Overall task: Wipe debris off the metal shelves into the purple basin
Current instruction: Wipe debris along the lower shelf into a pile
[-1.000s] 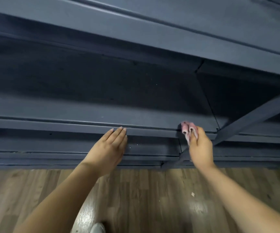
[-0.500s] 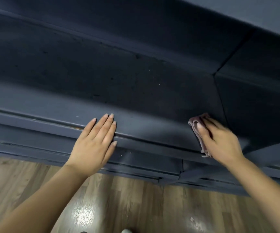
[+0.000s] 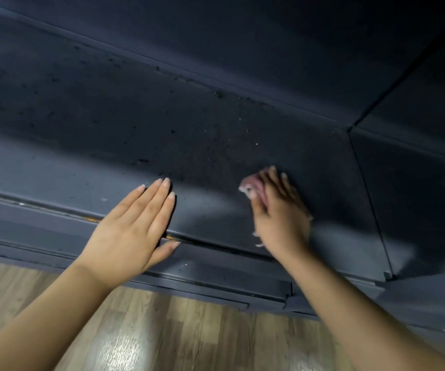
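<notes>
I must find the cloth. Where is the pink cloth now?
The pink cloth lies under the right hand on the dark shelf, right of centre.

No readable text, no labels, no numbers (anywhere)

We see the left grip [image 3: 133,226] flat on the shelf [image 3: 109,124] front edge; the cloth [image 3: 253,188] lies under the right grip [image 3: 280,212] to its right, debris [image 3: 224,140] behind both, the floor [image 3: 162,330] nearer us
</notes>
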The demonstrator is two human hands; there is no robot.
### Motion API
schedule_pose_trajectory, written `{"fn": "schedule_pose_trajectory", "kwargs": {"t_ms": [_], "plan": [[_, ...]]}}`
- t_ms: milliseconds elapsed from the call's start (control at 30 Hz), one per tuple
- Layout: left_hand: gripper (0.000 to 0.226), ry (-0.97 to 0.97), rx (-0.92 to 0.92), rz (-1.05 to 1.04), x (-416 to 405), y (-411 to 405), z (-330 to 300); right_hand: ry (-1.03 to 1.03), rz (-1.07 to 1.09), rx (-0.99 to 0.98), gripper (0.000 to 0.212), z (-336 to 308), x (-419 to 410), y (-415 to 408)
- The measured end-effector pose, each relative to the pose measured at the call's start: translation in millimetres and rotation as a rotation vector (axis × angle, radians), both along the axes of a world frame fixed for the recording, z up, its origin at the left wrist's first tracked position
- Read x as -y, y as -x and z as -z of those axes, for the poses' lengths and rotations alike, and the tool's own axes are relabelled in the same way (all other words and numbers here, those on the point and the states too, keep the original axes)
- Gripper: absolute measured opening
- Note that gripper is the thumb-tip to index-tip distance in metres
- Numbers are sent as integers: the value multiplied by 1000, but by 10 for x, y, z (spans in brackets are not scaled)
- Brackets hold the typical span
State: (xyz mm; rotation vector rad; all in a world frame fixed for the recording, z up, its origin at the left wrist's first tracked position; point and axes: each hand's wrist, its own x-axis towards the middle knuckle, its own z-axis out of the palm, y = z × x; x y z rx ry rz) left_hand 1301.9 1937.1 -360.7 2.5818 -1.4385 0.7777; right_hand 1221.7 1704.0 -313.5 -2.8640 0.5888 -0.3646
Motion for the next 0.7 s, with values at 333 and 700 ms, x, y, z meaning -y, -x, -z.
{"fn": "schedule_pose_trajectory", "kwargs": {"t_ms": [333,700], "plan": [[66,37,-20,-1,-8,44,-79,-450,-205,-8,41,-169,-801,-605],[67,-97,-89,205,492,96,-211,-180,427,-108,52,-179,1278,544]]}}
